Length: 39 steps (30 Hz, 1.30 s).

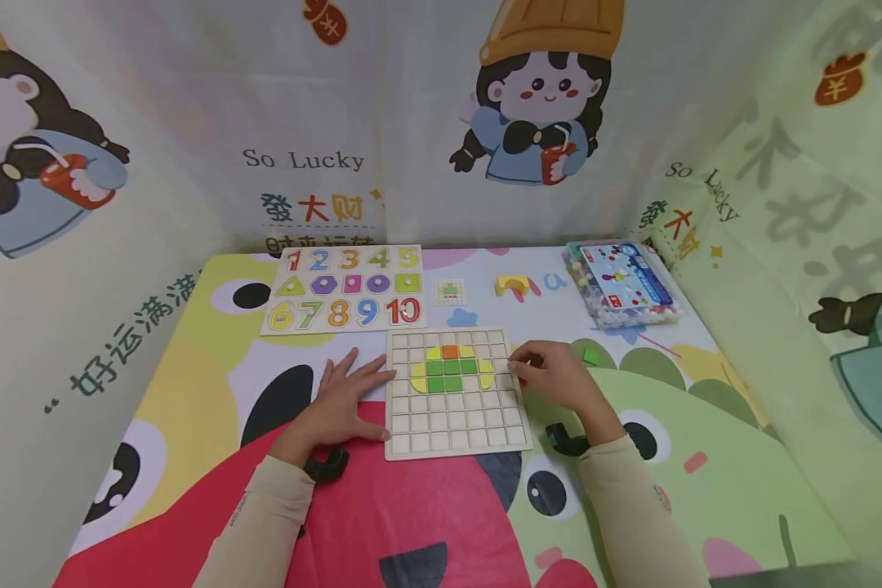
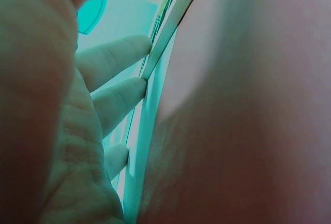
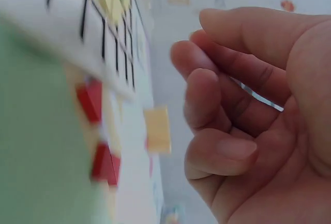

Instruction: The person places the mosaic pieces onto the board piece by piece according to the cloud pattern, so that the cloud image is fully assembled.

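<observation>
A wooden grid board (image 1: pixel 452 425) lies on the table, its upper cells holding green square tiles (image 1: pixel 452 367), an orange square tile (image 1: pixel 450 352) and yellow rounded tiles (image 1: pixel 418 377). My left hand (image 1: pixel 341 398) spreads its fingers along the board's left edge; in the left wrist view, fingertips (image 2: pixel 137 45) touch that edge. At the board's right edge hovers my right hand (image 1: pixel 559 376), fingers loosely bent. The right wrist view shows a gap between thumb and fingers (image 3: pixel 199 100), with nothing held. Red blocks (image 3: pixel 106 164) beside the board there are hidden in the head view.
A number and shape puzzle board (image 1: pixel 341 290) lies at the back left. Beside it are a small pattern card (image 1: pixel 450 291) and a yellow arch block (image 1: pixel 512 285). A clear box of small pieces (image 1: pixel 621 286) sits back right; a green tile (image 1: pixel 590 356) lies beyond my right hand.
</observation>
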### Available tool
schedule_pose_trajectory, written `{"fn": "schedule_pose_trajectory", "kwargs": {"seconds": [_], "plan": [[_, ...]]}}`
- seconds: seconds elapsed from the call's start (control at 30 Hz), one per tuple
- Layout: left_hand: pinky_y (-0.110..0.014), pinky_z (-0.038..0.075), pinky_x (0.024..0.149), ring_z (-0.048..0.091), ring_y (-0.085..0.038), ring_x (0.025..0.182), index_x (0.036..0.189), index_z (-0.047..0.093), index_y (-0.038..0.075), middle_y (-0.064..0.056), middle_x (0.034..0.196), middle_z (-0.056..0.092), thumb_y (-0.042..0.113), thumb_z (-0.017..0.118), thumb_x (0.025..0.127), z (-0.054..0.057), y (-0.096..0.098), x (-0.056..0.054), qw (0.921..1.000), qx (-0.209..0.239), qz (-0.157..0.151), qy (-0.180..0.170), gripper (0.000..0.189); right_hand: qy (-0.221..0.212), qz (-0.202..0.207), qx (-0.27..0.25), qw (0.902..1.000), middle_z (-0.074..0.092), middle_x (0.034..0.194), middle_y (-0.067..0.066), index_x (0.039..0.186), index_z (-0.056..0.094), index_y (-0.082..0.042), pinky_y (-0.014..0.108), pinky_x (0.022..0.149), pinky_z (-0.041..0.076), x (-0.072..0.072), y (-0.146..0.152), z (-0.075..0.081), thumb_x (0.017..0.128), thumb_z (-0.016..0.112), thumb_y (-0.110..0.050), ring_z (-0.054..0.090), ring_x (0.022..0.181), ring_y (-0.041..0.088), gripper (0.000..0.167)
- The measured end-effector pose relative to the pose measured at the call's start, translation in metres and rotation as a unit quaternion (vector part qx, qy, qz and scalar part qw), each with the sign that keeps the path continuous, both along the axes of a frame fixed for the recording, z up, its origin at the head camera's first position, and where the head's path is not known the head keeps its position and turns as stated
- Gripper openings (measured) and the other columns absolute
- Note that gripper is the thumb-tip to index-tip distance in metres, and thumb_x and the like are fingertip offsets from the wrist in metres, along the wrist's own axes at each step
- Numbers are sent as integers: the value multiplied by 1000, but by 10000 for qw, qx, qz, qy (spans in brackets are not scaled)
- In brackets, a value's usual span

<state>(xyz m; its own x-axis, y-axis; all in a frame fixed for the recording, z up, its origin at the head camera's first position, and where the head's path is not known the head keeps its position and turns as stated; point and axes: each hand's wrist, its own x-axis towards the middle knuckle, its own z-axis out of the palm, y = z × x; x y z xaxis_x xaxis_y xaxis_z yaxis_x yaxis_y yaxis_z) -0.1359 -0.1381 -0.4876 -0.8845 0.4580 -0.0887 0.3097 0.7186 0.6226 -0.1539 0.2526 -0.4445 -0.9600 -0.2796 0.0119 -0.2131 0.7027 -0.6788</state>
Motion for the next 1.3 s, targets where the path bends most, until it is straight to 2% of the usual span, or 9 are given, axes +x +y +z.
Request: {"fn": "schedule_pose_trajectory", "kwargs": {"seconds": [0.1,0.37,0.53,0.67,0.77,1.03,1.17,1.3], "plan": [[-73,-7,127,6,-45,163,157,53,23,-5,175,32,44,95,69,-1,0,0,10000,32,5,10,100,-46,-394,-100,9992,75,86,6,107,79,-12,33,65,49,-4,19,-2,102,72,-23,60,74,20,14],[-74,-6,127,6,-46,163,157,53,24,-5,175,32,44,95,68,-2,0,0,10000,-2,24,34,101,112,-1183,-83,9929,77,105,13,115,78,-8,33,73,53,-8,61,-17,103,70,-22,65,86,21,20],[-75,-6,126,7,-46,163,157,53,23,-6,174,32,44,95,67,-2,0,0,10000,19,4,56,102,62,-1624,29,9867,75,108,19,122,75,-4,35,77,52,-11,80,-24,104,67,-19,65,93,28,25],[-75,-6,126,7,-46,163,157,53,23,-6,174,33,44,95,67,-2,0,1,10000,2,-7,80,102,204,-1760,213,9840,71,113,27,129,69,3,50,87,56,-13,90,-27,104,64,-11,68,102,44,30],[-75,-6,126,7,-46,163,157,53,23,-7,174,32,44,95,67,-2,0,0,10000,10,-17,89,102,207,-1825,383,9822,68,120,34,132,67,7,59,94,55,-13,95,-27,102,63,-7,66,111,50,33],[-74,-6,127,6,-45,163,157,53,23,-5,175,32,46,95,67,-3,0,0,10000,8,-31,90,101,-427,-2033,990,9732,62,136,38,139,63,7,65,108,48,-11,101,-26,104,59,-11,56,129,55,39],[-74,-7,127,6,-45,163,157,53,23,-5,175,32,45,95,68,-2,1,0,10000,7,-23,62,101,-437,-1994,1192,9717,64,132,36,130,70,7,65,109,46,-10,101,-25,104,62,-12,56,128,55,33],[-74,-7,127,6,-45,163,157,53,23,-6,175,32,45,95,69,-2,0,0,10000,35,-15,52,100,-192,-1963,1233,9726,70,119,33,119,72,7,63,102,49,-11,97,-25,100,67,-9,61,116,52,25]]}}
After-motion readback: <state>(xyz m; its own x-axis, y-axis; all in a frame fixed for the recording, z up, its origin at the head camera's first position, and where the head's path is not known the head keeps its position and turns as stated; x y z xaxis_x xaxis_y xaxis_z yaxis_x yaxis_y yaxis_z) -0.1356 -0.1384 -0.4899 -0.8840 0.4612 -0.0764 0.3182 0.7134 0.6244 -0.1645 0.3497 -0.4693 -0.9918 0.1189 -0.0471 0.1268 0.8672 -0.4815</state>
